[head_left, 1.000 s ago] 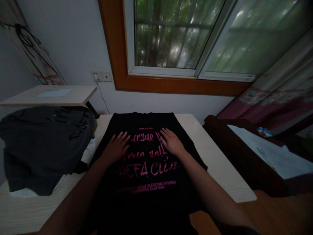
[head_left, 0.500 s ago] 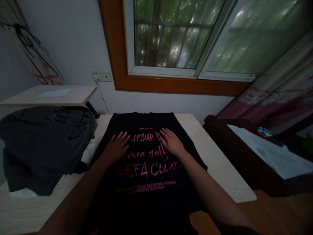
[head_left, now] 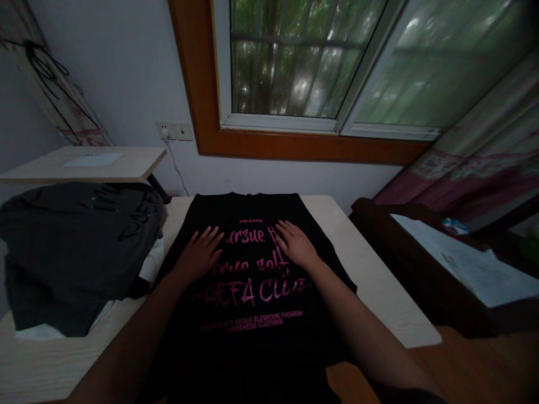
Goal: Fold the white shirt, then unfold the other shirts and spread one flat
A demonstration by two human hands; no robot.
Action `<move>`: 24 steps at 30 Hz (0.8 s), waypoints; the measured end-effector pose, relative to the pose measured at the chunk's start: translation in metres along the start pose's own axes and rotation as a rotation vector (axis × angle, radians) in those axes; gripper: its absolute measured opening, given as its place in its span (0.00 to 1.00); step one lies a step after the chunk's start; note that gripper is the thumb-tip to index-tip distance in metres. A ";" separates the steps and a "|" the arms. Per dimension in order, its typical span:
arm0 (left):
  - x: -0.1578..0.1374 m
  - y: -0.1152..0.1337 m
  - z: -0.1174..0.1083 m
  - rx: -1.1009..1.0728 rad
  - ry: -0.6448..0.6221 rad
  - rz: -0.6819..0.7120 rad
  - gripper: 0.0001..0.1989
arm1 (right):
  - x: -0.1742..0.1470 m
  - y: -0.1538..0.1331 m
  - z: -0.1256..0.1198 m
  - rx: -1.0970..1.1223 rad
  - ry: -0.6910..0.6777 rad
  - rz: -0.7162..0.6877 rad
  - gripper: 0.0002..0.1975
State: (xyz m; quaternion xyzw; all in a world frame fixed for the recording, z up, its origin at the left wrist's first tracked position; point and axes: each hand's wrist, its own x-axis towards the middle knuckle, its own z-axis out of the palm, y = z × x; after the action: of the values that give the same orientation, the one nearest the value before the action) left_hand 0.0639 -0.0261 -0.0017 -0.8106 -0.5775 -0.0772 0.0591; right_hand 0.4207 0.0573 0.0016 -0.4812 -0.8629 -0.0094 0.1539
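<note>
A black T-shirt (head_left: pixel 252 350) with pink lettering lies spread over the table (head_left: pixel 381 297), its neckline toward the wall. My left hand (head_left: pixel 201 251) rests flat on the left part of the print, fingers outstretched. On the right part of the print lies my right hand (head_left: pixel 296 244), palm down with its fingers extended. Both hands cover some of the letters, and neither grips the cloth. The shirt's lower end runs out of view at the bottom, near my body.
Dark grey clothing (head_left: pixel 80 252) is piled at the left, partly under a small raised shelf (head_left: pixel 138 160). Paper sheets (head_left: pixel 458 255) lie on a dark brown piece of furniture (head_left: pixel 387 235) at the right. A wall socket (head_left: pixel 174 131) with a cord and a window (head_left: pixel 295 67) are behind.
</note>
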 end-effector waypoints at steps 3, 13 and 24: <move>0.000 -0.001 0.002 -0.008 0.003 -0.001 0.27 | 0.000 0.000 0.001 -0.003 0.003 0.001 0.26; 0.000 -0.001 0.001 -0.026 0.003 -0.005 0.27 | 0.000 0.001 0.000 0.012 0.006 0.003 0.26; 0.001 -0.003 0.005 -0.022 0.006 0.002 0.27 | 0.000 0.001 0.001 0.015 0.005 0.009 0.26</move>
State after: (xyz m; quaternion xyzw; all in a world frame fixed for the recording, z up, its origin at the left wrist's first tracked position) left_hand 0.0614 -0.0237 -0.0062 -0.8114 -0.5758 -0.0860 0.0523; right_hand 0.4213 0.0578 0.0009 -0.4837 -0.8605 -0.0037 0.1598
